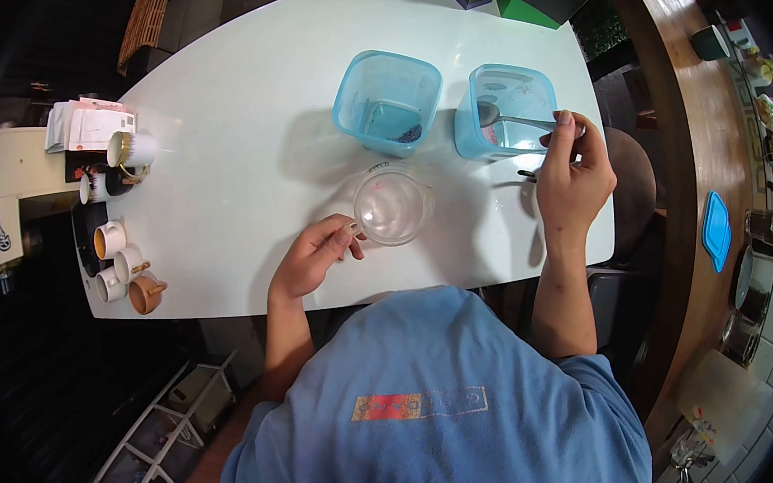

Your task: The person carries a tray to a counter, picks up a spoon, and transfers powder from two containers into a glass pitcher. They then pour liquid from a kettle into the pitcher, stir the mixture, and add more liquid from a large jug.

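My left hand (315, 252) is closed on the handle of a clear glass cup (398, 232) near the table's front edge. A little pink shows inside the cup; the rest of its contents I cannot make out. In my right hand (575, 179) is a metal spoon (527, 122), gripped by the handle end. Its bowl is over the opening of the right blue plastic container (474, 139), where some pink bits lie at the bottom. To the left stands a second blue container (351, 93) with dark purplish bits inside. A dark-tipped utensil (528, 174) lies near my right wrist, partly hidden.
Several mugs (110, 240) and a stack of papers (96, 128) are at the white table's (233, 120) left end. Purple and green boxes (532, 3) stand at the far edge. A blue lid (716, 231) rests on the wooden counter (689, 93) at right.
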Demonstrator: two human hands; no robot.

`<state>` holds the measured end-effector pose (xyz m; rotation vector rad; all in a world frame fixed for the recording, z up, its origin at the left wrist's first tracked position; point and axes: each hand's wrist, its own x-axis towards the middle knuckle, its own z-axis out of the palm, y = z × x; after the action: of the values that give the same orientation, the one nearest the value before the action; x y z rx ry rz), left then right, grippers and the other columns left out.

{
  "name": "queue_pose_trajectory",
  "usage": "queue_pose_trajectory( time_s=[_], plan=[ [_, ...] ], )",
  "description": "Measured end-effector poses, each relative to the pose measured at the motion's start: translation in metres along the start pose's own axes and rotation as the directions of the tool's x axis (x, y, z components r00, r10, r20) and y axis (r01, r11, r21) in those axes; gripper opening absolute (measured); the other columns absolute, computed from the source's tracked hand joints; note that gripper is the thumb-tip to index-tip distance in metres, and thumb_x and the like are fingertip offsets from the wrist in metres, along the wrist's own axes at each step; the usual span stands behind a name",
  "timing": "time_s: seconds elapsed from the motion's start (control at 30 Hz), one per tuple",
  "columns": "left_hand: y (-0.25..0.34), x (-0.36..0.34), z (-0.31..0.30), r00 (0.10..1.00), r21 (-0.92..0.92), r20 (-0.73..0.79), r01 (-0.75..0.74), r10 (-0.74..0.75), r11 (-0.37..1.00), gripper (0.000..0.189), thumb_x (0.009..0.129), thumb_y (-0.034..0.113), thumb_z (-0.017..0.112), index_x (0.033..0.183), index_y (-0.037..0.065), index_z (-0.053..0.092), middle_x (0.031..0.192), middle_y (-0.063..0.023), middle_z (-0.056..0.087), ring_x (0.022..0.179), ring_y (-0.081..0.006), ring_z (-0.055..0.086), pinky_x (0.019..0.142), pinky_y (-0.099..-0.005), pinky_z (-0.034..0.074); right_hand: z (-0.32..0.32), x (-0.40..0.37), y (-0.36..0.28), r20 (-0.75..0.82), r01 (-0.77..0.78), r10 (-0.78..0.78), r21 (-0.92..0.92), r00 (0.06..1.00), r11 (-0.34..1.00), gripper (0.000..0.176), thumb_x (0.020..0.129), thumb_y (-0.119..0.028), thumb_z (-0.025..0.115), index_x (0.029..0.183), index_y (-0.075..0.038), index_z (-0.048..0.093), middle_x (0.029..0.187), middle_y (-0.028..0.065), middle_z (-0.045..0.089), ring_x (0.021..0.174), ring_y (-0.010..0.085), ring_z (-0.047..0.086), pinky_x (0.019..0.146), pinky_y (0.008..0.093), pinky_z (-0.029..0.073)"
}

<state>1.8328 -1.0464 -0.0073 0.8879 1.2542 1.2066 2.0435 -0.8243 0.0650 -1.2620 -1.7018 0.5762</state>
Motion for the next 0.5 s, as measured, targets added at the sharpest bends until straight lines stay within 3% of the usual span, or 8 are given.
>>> queue_pose_trajectory(
  time_s=[0.1, 0.23, 0.33, 0.5],
  plan=[
    [0.002, 0.004, -0.006, 0.999, 0.014, 0.017, 0.028, -0.028, 1.0, 0.032, 0.097, 0.028, 0.046, 0.097, 0.0, 0.06, 0.095, -0.0051, 0.059, 0.077, -0.0136, 0.059, 0.064, -0.0246, 0.04, -0.007, -0.001, -0.001, -0.065, -0.036, 0.043, 0.113, 0.997, 0.993, 0.021, 0.091, -0.017, 0.056, 0.09, 0.003, 0.064, 0.064, 0.0055, 0.063, 0.064, 0.0064, 0.06, 0.057, 0.0192, 0.044],
    [0.01, 0.009, -0.006, 0.995, 0.053, 0.068, 0.074, -0.077, 0.996, 0.036, 0.098, 0.033, 0.043, 0.097, 0.001, 0.06, 0.095, -0.0043, 0.061, 0.079, -0.0129, 0.059, 0.064, -0.0244, 0.041, -0.021, 0.0, 0.003, -0.109, -0.011, 0.04, 0.258, 0.993, 0.966, 0.023, 0.093, -0.018, 0.055, 0.093, 0.003, 0.063, 0.068, 0.0032, 0.06, 0.061, 0.0056, 0.055, 0.055, 0.0167, 0.039],
    [0.01, 0.012, -0.005, 0.991, 0.053, 0.089, 0.097, -0.102, 0.994, 0.038, 0.097, 0.035, 0.043, 0.096, 0.001, 0.06, 0.093, -0.0038, 0.061, 0.078, -0.0123, 0.06, 0.064, -0.0244, 0.041, -0.037, 0.0, 0.002, -0.12, -0.052, 0.103, 0.371, 0.987, 0.927, 0.023, 0.094, -0.017, 0.053, 0.095, 0.004, 0.063, 0.07, 0.0023, 0.06, 0.06, 0.0052, 0.053, 0.054, 0.0169, 0.038],
    [0.01, 0.016, 0.002, 0.986, 0.078, 0.082, 0.136, -0.142, 0.988, 0.039, 0.097, 0.037, 0.042, 0.095, 0.002, 0.06, 0.09, -0.0033, 0.062, 0.076, -0.0111, 0.06, 0.063, -0.0242, 0.042, -0.063, -0.003, -0.005, -0.219, 0.021, 0.081, 0.428, 0.972, 0.904, 0.025, 0.095, -0.015, 0.05, 0.094, 0.006, 0.062, 0.076, 0.0052, 0.06, 0.066, 0.0069, 0.054, 0.062, 0.0181, 0.041]
  ],
)
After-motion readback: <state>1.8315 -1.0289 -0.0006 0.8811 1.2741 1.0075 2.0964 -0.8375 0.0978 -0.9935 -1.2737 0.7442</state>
